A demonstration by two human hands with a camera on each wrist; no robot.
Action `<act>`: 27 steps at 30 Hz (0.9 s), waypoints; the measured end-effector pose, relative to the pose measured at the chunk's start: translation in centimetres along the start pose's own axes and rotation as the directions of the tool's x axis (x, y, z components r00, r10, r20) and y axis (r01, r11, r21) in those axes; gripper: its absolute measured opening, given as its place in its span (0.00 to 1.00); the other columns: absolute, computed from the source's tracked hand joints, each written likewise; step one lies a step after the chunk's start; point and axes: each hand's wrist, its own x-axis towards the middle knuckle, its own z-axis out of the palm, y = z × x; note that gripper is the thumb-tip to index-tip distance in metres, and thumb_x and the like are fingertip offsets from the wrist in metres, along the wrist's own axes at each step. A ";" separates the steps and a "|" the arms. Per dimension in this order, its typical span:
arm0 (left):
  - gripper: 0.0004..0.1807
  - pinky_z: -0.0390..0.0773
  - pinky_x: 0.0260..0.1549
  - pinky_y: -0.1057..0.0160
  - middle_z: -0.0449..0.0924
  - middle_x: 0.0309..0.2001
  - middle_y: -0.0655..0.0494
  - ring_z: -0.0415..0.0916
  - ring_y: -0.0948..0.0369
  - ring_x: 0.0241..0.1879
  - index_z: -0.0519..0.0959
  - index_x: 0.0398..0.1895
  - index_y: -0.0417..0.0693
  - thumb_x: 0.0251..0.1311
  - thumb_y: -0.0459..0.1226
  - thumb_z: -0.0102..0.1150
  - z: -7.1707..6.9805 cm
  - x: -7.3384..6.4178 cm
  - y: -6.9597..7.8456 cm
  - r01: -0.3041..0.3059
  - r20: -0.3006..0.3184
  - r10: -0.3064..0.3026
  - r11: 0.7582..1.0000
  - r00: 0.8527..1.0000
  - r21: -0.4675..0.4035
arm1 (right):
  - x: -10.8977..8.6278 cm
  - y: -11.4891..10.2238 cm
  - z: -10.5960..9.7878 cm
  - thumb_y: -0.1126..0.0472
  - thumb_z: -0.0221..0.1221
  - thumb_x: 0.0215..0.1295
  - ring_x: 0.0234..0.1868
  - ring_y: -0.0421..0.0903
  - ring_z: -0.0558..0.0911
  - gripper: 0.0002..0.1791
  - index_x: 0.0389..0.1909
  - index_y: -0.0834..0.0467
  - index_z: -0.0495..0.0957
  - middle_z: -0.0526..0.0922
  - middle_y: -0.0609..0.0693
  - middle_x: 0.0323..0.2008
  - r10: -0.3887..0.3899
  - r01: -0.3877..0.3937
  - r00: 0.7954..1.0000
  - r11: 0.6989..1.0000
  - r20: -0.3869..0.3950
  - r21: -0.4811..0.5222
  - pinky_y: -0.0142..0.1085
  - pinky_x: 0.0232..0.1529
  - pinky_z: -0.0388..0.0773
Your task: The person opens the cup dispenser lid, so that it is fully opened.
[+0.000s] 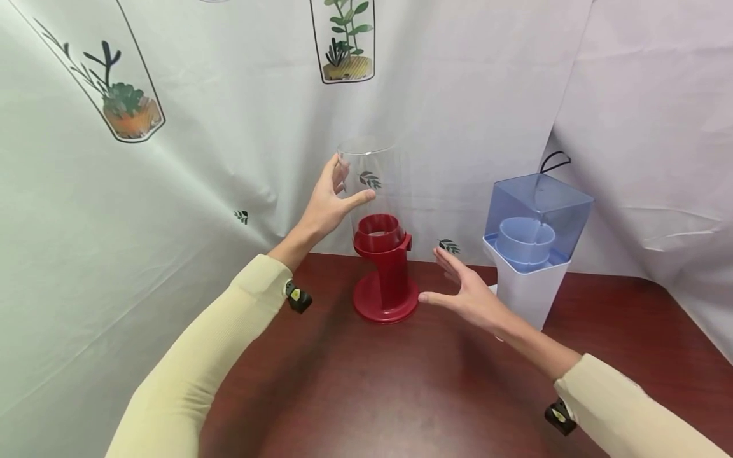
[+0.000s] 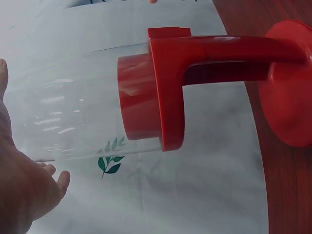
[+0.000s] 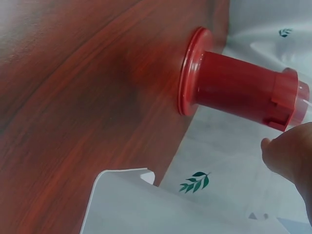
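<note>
A clear cylinder [image 1: 375, 159] stands upright on a red dispenser stand [image 1: 394, 273], fitted around the red collar at its top. My left hand [image 1: 332, 197] holds the cylinder from the left near its upper rim, thumb across the front and fingers round the far side. In the left wrist view, the cylinder [image 2: 73, 107] lies between that thumb and the fingers [image 2: 61, 187]. Right of the stand, my right hand [image 1: 466, 292] is held in the air with thumb and fingers spread, touching nothing. Its thumb overlaps the red stand [image 3: 239, 85] in the right wrist view.
To the right is a white dispenser [image 1: 529, 289] with a translucent blue square bin [image 1: 541, 203] and a round blue insert. Both dispensers stand on a dark red wooden table [image 1: 372, 381]. A white cloth [image 1: 458, 95] with plant prints hangs behind.
</note>
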 end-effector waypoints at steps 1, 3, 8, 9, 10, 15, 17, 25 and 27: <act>0.62 0.59 0.78 0.55 0.53 0.84 0.48 0.54 0.61 0.82 0.41 0.88 0.47 0.63 0.47 0.75 0.1 0.1 0.1 0.004 -0.002 -0.004 1.000 1.000 -0.006 | 0.2 0.0 0.1 0.41 0.74 0.62 0.81 0.61 0.60 0.59 0.86 0.48 0.51 0.57 0.53 0.84 0.003 -0.003 1.000 1.000 -0.002 0.000 0.60 0.70 0.71; 0.62 0.60 0.77 0.56 0.54 0.84 0.49 0.55 0.61 0.81 0.40 0.88 0.47 0.64 0.48 0.75 0.2 0.3 0.2 0.010 -0.009 -0.010 1.000 1.000 -0.018 | 0.5 0.1 0.3 0.41 0.74 0.62 0.81 0.62 0.60 0.59 0.86 0.48 0.51 0.57 0.53 0.83 0.010 -0.010 1.000 1.000 -0.004 -0.002 0.60 0.70 0.71; 0.60 0.61 0.77 0.56 0.55 0.84 0.48 0.57 0.60 0.80 0.41 0.88 0.46 0.66 0.46 0.74 0.4 1.1 0.2 -0.003 -0.035 0.001 0.998 0.999 -0.065 | 1.1 0.3 0.8 0.43 0.74 0.63 0.80 0.63 0.61 0.59 0.86 0.51 0.50 0.58 0.55 0.83 0.013 -0.013 1.000 1.000 -0.019 -0.012 0.61 0.71 0.70; 0.59 0.61 0.77 0.56 0.55 0.84 0.47 0.58 0.60 0.80 0.41 0.87 0.46 0.66 0.45 0.73 0.4 1.3 0.2 -0.010 -0.042 0.007 0.997 0.999 -0.075 | 1.2 0.4 0.9 0.43 0.74 0.63 0.80 0.63 0.61 0.58 0.86 0.51 0.51 0.58 0.56 0.83 0.012 -0.012 1.000 1.000 -0.024 -0.011 0.61 0.71 0.69; 0.58 0.62 0.77 0.56 0.55 0.84 0.46 0.58 0.59 0.80 0.42 0.87 0.46 0.67 0.44 0.73 0.4 1.5 0.2 -0.018 -0.049 0.014 0.996 0.999 -0.084 | 1.3 0.4 1.0 0.43 0.74 0.63 0.80 0.63 0.61 0.58 0.86 0.51 0.51 0.58 0.56 0.83 0.009 -0.009 1.000 1.000 -0.026 -0.008 0.62 0.71 0.69; 0.55 0.63 0.75 0.58 0.54 0.84 0.45 0.59 0.58 0.80 0.46 0.87 0.46 0.67 0.41 0.72 0.2 2.4 0.3 -0.043 -0.073 0.035 0.993 0.997 -0.112 | 1.7 0.6 1.3 0.45 0.74 0.64 0.80 0.63 0.61 0.58 0.86 0.53 0.50 0.58 0.57 0.83 -0.005 0.005 1.000 1.000 -0.030 0.020 0.61 0.73 0.66; 0.55 0.65 0.75 0.59 0.54 0.84 0.46 0.60 0.58 0.79 0.46 0.87 0.47 0.67 0.42 0.72 0.1 2.7 0.4 -0.036 -0.071 0.028 0.993 0.997 -0.113 | 1.8 0.6 1.5 0.45 0.74 0.64 0.80 0.63 0.61 0.58 0.87 0.53 0.49 0.57 0.57 0.83 -0.006 0.007 1.000 1.000 -0.031 0.024 0.61 0.73 0.66; 0.51 0.70 0.72 0.53 0.66 0.78 0.42 0.67 0.55 0.76 0.50 0.86 0.48 0.69 0.44 0.70 0.1 3.3 -0.2 -0.004 -0.029 -0.001 0.984 1.000 -0.179 | 2.8 0.5 1.8 0.42 0.75 0.62 0.81 0.63 0.61 0.61 0.87 0.54 0.49 0.56 0.55 0.84 0.017 -0.016 0.999 1.000 -0.050 0.015 0.60 0.74 0.65; 0.48 0.70 0.72 0.52 0.69 0.76 0.41 0.68 0.54 0.74 0.52 0.86 0.47 0.70 0.43 0.68 0.2 3.3 -0.4 -0.009 -0.011 0.007 0.981 1.000 -0.192 | 3.1 0.6 2.0 0.44 0.75 0.62 0.81 0.62 0.61 0.60 0.86 0.54 0.49 0.56 0.55 0.83 0.018 -0.017 0.998 1.000 -0.054 0.023 0.59 0.75 0.64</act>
